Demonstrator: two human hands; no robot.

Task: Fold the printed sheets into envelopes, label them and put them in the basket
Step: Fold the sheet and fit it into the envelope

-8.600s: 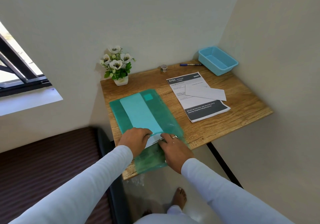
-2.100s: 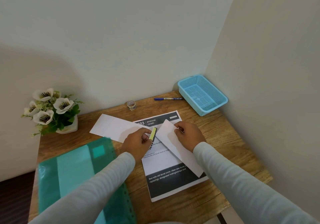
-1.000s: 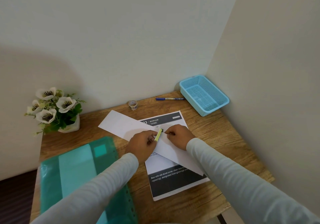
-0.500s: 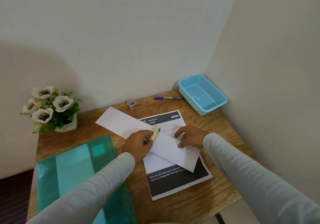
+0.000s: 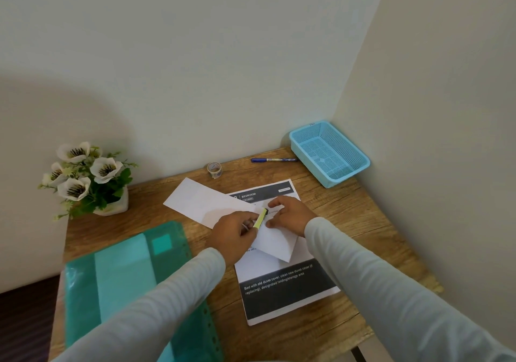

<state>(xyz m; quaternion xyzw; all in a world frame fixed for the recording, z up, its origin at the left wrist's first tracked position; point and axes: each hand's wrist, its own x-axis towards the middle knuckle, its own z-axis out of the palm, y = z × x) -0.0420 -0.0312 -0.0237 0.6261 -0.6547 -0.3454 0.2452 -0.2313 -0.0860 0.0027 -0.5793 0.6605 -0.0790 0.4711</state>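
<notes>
A printed sheet point(image 5: 282, 283) with dark header and footer bands lies at the middle of the wooden table. Two white envelopes lie on it. One envelope point(image 5: 199, 199) reaches out to the left, and the other envelope point(image 5: 275, 245) is angled under my hands. My left hand point(image 5: 231, 236) pinches a small yellow-green label pad point(image 5: 260, 218) held on edge above the envelopes. My right hand point(image 5: 291, 216) rests on the angled envelope, its fingers loosely bent around the pad's far end. A blue mesh basket point(image 5: 358, 156) stands in the far right corner.
A blue pen point(image 5: 273, 160) and a small roll of tape point(image 5: 214, 169) lie near the back wall. A pot of white flowers point(image 5: 89, 180) stands at the back left. A green plastic folder point(image 5: 125, 278) covers the near left. Walls close in the back and right.
My right hand has slid left across the angled envelope, back up to the label pad. The envelope has shifted a little under it. My left hand still holds the pad in about the same place.
</notes>
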